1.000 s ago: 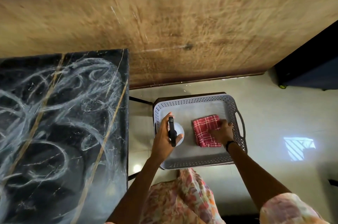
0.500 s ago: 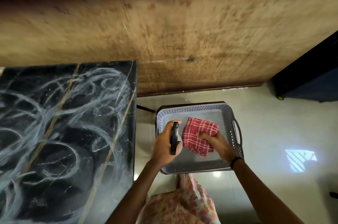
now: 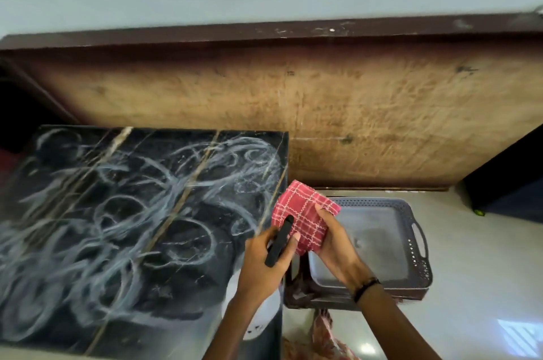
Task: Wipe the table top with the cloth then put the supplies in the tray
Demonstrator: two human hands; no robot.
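head | worn, looks forward-down | near hands | table top (image 3: 117,227) left, floor right

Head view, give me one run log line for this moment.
left hand: holds spray bottle | right hand: holds red cloth | tray: empty | table top: streaked

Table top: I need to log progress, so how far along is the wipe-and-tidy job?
Barely begun. The black table top is covered in white swirled smears, so no wiping looks done. In hand: the right hand holds the red checked cloth, and the left hand grips the spray bottle, both lifted out of the tray. Left: wiping the top, then returning both supplies to the tray.
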